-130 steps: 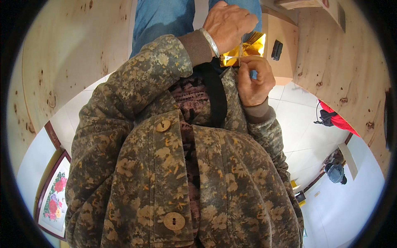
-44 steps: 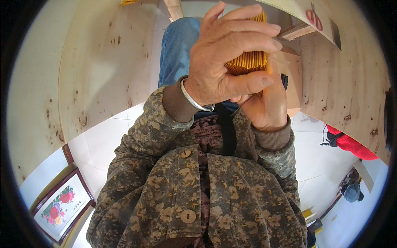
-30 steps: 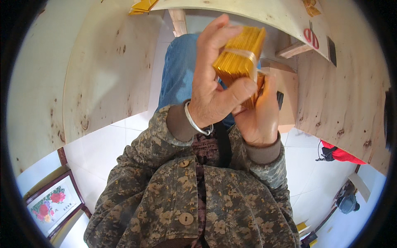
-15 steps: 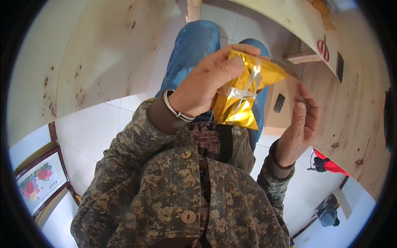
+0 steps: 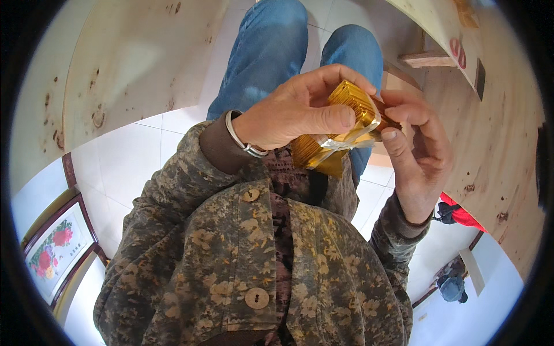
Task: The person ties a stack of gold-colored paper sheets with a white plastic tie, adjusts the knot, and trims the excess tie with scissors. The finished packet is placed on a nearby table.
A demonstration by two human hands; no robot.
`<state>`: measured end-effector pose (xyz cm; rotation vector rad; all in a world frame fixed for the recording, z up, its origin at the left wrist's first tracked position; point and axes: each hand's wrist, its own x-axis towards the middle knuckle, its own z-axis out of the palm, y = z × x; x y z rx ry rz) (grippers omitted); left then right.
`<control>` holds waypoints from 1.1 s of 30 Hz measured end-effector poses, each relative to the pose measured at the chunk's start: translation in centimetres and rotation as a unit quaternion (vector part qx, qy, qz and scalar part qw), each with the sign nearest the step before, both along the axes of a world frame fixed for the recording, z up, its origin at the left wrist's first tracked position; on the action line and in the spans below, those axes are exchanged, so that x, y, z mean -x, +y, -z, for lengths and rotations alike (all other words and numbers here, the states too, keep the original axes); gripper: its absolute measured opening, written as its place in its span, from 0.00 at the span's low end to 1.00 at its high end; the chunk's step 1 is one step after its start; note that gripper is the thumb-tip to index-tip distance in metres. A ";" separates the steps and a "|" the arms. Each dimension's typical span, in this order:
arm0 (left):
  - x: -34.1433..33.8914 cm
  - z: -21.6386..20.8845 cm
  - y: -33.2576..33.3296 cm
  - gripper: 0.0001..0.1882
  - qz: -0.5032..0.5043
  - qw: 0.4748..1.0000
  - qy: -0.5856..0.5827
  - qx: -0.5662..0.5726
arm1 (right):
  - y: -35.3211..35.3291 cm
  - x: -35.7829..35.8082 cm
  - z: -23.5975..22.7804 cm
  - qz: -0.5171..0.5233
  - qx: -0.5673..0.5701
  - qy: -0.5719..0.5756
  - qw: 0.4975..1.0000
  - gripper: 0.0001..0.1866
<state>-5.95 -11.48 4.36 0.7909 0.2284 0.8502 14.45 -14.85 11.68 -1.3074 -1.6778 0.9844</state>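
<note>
Left hand: fingers pinching gold bundle. Right hand: fingers pinching bundle's right end. Scissors up-right of bundle.

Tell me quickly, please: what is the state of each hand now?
Left hand: closed on the gold bundle.
Right hand: partly curled at the bundle's edge; grip cannot be told.

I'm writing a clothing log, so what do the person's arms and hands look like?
The sleeves have a camouflage-like floral pattern in brown and tan, with plain brown cuffs. The left hand is bare, with a silver-coloured bangle at the wrist; the right hand is bare, no bangle showing.
</note>
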 end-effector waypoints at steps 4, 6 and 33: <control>-0.1 0.5 -0.2 0.33 0.041 0.998 0.018 0.053 | 0.6 -0.8 0.0 -0.048 0.050 0.001 0.998 0.19; -0.1 0.6 -0.2 0.31 0.034 0.997 0.041 0.053 | 1.0 -0.9 0.0 -0.070 0.050 -0.025 0.996 0.20; -0.8 -3.1 -0.1 0.10 -0.440 0.730 0.380 -0.359 | 0.4 2.4 1.0 0.098 0.070 0.154 0.981 0.31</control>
